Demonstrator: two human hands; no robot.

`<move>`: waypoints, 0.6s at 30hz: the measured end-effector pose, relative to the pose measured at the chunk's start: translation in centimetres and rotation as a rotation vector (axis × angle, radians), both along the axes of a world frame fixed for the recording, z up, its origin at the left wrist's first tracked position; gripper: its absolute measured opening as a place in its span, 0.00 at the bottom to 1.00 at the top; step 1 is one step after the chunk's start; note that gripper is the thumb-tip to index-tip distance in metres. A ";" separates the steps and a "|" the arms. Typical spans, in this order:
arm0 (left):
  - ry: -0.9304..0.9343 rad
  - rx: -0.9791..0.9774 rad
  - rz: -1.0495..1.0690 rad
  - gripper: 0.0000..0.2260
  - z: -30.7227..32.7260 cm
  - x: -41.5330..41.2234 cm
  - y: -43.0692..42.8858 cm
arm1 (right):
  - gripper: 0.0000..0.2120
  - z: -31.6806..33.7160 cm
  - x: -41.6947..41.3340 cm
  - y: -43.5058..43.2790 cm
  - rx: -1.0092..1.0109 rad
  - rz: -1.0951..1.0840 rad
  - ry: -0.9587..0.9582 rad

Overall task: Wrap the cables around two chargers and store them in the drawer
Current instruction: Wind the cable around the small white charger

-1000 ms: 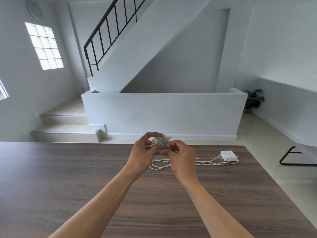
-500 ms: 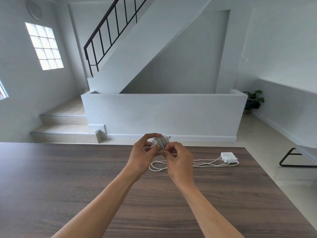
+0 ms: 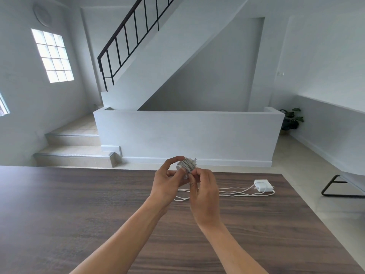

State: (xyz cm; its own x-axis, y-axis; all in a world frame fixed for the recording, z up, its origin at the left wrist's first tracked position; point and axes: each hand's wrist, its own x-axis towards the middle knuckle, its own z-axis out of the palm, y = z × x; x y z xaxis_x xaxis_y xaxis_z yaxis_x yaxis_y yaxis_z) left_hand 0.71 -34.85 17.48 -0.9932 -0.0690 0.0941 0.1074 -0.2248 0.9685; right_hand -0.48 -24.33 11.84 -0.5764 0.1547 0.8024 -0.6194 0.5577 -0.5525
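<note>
The cable-wrapped charger (image 3: 186, 166) is being gripped above the far middle of the table (image 3: 79, 214) by the curled fingers of the left hand (image 3: 166, 184) and pinched by the right hand (image 3: 205, 192), while the second charger (image 3: 263, 185) is lying at the far right, nearer the right hand, its loose cable (image 3: 233, 191) running left to right.

Dark wood-grain table (image 3: 59, 214) is spread across 4 to 8 o'clock. Low white wall (image 3: 187, 135) is seen at centre, with the staircase (image 3: 177, 46) and black railing (image 3: 126, 42) behind it at 12. Gridded window (image 3: 52, 56) is set at 10 o'clock, round vent (image 3: 42, 14) at 11. Tiled steps (image 3: 75, 147) are seen at 9. Potted plant (image 3: 291, 120) is placed at 3, black metal frame (image 3: 335, 186) at 4.
</note>
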 end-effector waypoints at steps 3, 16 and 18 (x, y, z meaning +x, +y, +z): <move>0.000 0.036 -0.007 0.12 0.0 0.1 0.0 | 0.06 -0.1 0.0 0.2 0.038 -0.020 0.041; -0.054 0.080 0.007 0.12 -0.9 0.6 0.5 | 0.04 -0.4 0.9 0.9 0.017 0.036 0.055; -0.053 0.080 0.004 0.12 -1.1 0.6 0.6 | 0.05 -0.5 1.1 1.0 0.001 0.044 0.046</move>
